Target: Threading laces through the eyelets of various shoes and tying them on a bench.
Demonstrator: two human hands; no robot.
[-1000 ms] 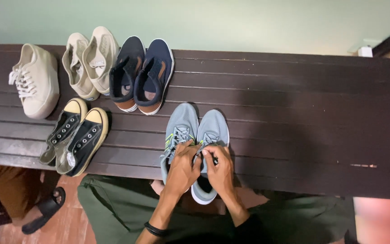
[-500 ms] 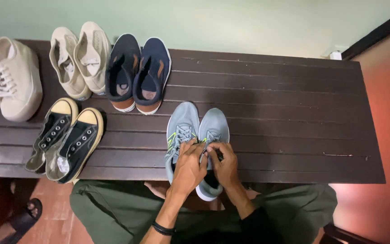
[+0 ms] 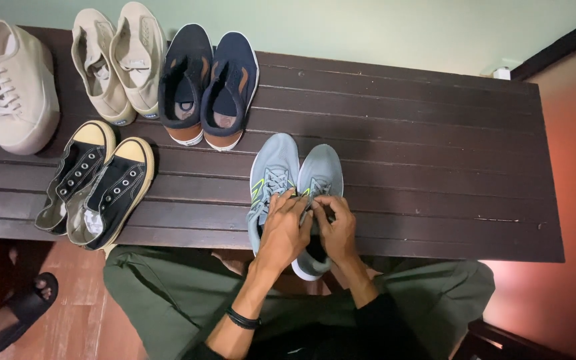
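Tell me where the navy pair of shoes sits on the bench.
In the head view, the navy pair stands at the bench's far edge, left of centre, between the beige slip-ons and the grey sneakers.

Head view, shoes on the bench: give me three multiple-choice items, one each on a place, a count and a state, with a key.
1. Where are the navy shoes relative to the grey sneakers?
A. Farther back and to the left
B. Stacked on top of them
C. On the floor

2. How many shoes lie on the dark wooden bench?
A. Five
B. Nine
C. Twelve

3. What are the left hand and right hand doing?
A. Resting on the lap
B. Both at the laces of a grey sneaker
C. Holding a black sneaker

Key: 1 A, they sit nearer the wall, leftward. 2 B, four pairs plus one single cream shoe. 3 B, the fingers meet over its lacing.
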